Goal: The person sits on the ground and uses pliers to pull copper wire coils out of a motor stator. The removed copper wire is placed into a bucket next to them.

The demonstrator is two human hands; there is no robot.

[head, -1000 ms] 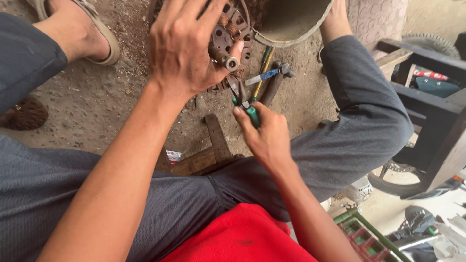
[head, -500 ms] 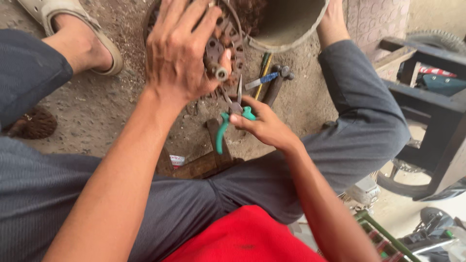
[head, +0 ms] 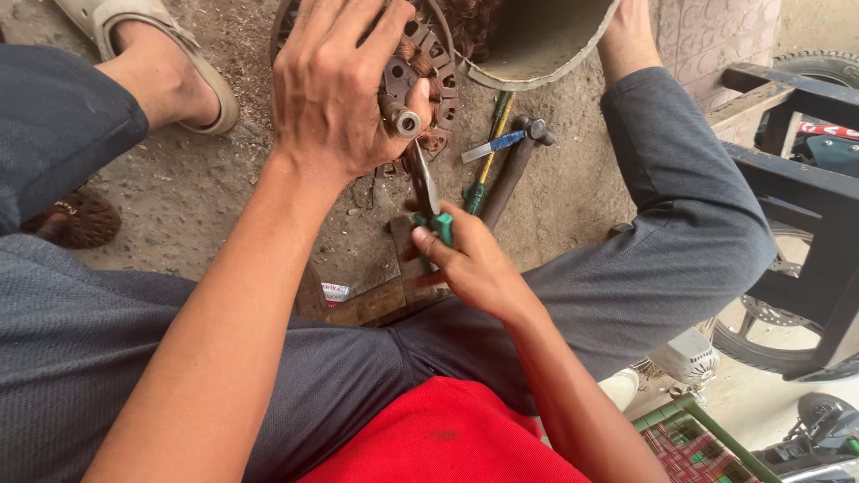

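Your left hand (head: 335,89) grips a rusty, rough metal motor core (head: 420,72) with dull copper windings. At five o'clock, your right hand (head: 470,259) holds pliers (head: 429,201): grey matt metal, glossy green plastic handles. Dusty concrete ground (head: 197,188) lies beneath.

— How is the left hand (head: 335,89) set?

— The left forearm runs up from the lower left, wrist straight, back of the hand facing up. Its fingers curl over the rusty motor core (head: 420,67), thumb pressed near the shaft end.

— And the right hand (head: 470,264)?

— It sits just below the motor core, nearer the body, forearm coming up from the lower right with the elbow bent. The fingers are wrapped tight around the green-handled pliers (head: 429,201), whose tips point up towards the core.
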